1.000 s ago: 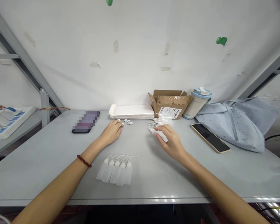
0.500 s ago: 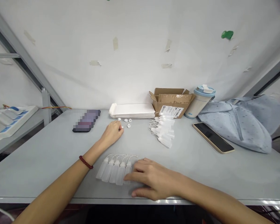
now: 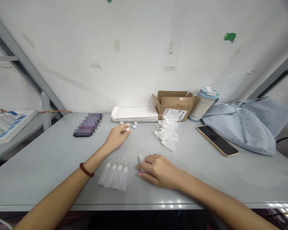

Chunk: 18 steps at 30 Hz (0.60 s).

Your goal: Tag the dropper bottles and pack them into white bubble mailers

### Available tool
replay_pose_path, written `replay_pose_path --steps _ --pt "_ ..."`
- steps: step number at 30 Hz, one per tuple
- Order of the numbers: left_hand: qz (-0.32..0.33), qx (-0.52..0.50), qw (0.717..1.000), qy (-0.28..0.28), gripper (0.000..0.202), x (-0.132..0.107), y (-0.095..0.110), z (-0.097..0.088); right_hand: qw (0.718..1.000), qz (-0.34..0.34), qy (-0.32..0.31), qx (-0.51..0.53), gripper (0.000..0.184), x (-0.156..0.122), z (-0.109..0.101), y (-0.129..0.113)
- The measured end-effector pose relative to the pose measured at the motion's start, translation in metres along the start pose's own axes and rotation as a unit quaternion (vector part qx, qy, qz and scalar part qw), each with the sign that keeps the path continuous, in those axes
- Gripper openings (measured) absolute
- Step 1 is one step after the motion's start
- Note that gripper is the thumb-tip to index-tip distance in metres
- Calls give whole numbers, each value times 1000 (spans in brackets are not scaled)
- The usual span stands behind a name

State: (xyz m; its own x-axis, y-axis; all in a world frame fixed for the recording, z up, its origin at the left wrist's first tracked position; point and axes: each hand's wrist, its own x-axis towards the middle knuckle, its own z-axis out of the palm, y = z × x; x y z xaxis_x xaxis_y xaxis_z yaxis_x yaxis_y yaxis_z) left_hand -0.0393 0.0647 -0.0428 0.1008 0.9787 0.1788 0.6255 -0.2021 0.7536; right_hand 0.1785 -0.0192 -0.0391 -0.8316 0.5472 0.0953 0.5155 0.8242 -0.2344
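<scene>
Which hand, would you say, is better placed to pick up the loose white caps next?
Probably the left: the left hand is close beside the loose white caps, though it pinches a small white piece. The right hand is farther away, holding a small translucent bottle.

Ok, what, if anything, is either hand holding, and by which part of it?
The right hand holds a small translucent plastic bottle by its body. The left hand pinches a small white cap; where exactly is unclear.

No text seems legible, even on the box label.
</scene>
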Motion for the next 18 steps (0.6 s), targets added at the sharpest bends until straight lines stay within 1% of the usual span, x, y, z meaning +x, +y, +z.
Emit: replay_pose_path --steps 2,3,6,8,13,15,18 --pt "-41 -98 994 -38 29 -2 5 -1 999 8 40 -19 30 0 0 4" --pt "-61 -152 984 -65 29 -3 7 -2 998 11 64 -26 29 -1 1 6" --pt "-96 -293 940 -147 28 -10 19 -5 990 12 136 -32 24 -2 1 9" --pt "-99 -350 911 -197 26 -16 27 -7 985 7 168 -31 22 -3 1 10" --pt "-76 -395 865 -299 20 -28 42 -4 981 -8 196 6 18 -3 0 9" --pt "-72 -403 854 -320 19 -30 44 0 980 -11 196 32 15 -3 0 9" --pt "-70 -418 843 -332 19 -31 43 4 978 -8 196 77 13 -3 -1 9"
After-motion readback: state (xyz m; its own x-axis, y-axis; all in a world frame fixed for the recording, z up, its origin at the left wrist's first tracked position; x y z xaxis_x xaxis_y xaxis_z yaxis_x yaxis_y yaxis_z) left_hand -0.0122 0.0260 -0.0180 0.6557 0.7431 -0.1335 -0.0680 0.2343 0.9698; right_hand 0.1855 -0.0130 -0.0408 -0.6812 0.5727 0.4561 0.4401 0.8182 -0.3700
